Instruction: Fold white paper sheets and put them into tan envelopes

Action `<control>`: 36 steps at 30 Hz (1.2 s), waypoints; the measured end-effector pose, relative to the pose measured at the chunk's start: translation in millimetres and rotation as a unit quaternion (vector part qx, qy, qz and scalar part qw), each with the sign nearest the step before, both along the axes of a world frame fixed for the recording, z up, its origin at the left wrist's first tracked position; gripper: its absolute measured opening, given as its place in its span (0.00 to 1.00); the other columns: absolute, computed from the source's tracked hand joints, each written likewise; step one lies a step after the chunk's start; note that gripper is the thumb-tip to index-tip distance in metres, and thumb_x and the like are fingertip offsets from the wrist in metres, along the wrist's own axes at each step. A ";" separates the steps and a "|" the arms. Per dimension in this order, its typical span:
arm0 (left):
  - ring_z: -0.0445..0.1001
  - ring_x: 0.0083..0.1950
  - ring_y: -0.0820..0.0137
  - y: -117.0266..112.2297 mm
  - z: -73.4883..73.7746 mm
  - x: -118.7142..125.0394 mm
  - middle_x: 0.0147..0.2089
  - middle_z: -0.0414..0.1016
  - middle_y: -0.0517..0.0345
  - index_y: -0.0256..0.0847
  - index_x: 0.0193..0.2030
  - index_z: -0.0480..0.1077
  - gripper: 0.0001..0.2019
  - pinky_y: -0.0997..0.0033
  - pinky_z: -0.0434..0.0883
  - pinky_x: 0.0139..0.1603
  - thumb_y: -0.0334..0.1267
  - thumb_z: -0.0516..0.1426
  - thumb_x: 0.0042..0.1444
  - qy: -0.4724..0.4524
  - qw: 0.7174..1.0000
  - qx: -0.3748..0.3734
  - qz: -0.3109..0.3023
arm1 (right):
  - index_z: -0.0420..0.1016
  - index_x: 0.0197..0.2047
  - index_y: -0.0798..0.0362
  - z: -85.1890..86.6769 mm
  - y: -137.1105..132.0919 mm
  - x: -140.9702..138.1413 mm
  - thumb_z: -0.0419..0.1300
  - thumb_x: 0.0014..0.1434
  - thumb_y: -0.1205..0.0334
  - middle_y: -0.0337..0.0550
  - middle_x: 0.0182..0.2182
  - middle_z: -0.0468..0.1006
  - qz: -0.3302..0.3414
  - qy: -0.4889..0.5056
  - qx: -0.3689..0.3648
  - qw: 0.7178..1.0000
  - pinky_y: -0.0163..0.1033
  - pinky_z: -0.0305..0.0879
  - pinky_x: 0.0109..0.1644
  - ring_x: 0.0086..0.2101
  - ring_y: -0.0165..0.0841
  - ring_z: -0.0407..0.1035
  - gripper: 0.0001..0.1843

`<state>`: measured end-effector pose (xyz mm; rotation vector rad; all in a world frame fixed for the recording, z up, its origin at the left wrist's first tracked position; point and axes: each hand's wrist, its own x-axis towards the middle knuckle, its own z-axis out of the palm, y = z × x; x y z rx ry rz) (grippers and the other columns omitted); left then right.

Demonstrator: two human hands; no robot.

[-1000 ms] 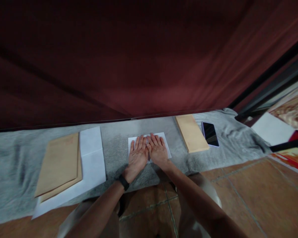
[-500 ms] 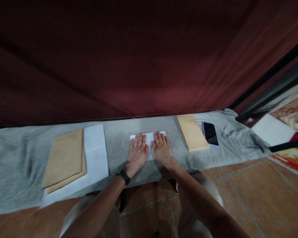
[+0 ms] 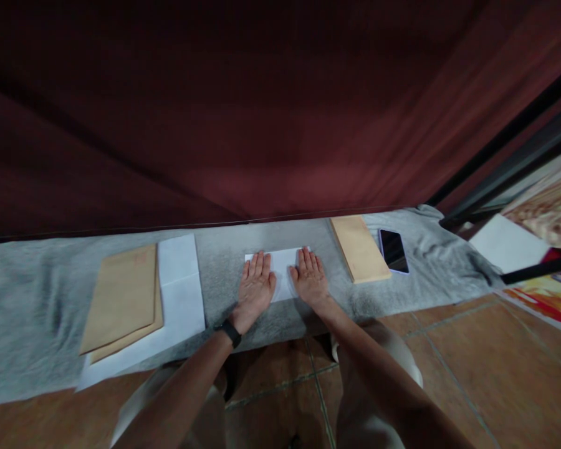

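A folded white paper (image 3: 281, 265) lies on a grey cloth (image 3: 224, 274) in front of me. My left hand (image 3: 254, 289) rests flat on the paper's left end, fingers stretched out, a black band on its wrist. My right hand (image 3: 311, 280) lies flat on the paper's right end, fingers spread. A strip of bare paper shows between the two hands.
Brown envelopes (image 3: 121, 299) lie on white sheets (image 3: 180, 293) at the left. Another stack of brown envelopes (image 3: 359, 248) and a dark phone (image 3: 393, 250) lie at the right. A dark red curtain (image 3: 262, 112) hangs behind. Brown floor tiles (image 3: 472, 374) are in front.
My two hands have slid apart along the paper, the left to the left and the right to the right, baring its middle.
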<state>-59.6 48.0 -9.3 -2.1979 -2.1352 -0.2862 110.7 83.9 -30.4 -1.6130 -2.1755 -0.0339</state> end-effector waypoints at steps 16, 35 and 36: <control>0.53 0.78 0.61 -19.7 4.7 14.7 0.76 0.58 0.43 0.31 0.74 0.57 0.28 0.51 0.55 0.77 0.37 0.44 0.69 -0.033 0.986 0.005 -0.163 | 0.62 0.71 0.65 7.5 1.4 4.7 0.46 0.73 0.59 0.62 0.69 0.63 0.008 -0.006 -0.013 1.000 0.56 0.55 0.71 0.67 0.47 0.61 0.28; 0.68 0.69 0.46 -90.4 16.7 47.3 0.65 0.71 0.26 0.22 0.62 0.70 0.33 0.49 0.67 0.68 0.55 0.52 0.67 0.043 0.981 0.003 -0.189 | 0.69 0.68 0.56 24.8 -3.3 1.4 0.49 0.73 0.64 0.47 0.68 0.67 0.212 0.021 -0.093 0.973 0.46 0.55 0.74 0.68 0.35 0.61 0.24; 0.70 0.68 0.46 -89.5 18.3 46.8 0.64 0.72 0.26 0.23 0.61 0.71 0.32 0.49 0.68 0.67 0.54 0.52 0.67 0.044 0.981 0.009 -0.191 | 0.68 0.69 0.56 23.3 -1.9 1.8 0.48 0.73 0.64 0.47 0.69 0.66 0.215 0.015 -0.090 0.972 0.47 0.55 0.74 0.68 0.35 0.60 0.24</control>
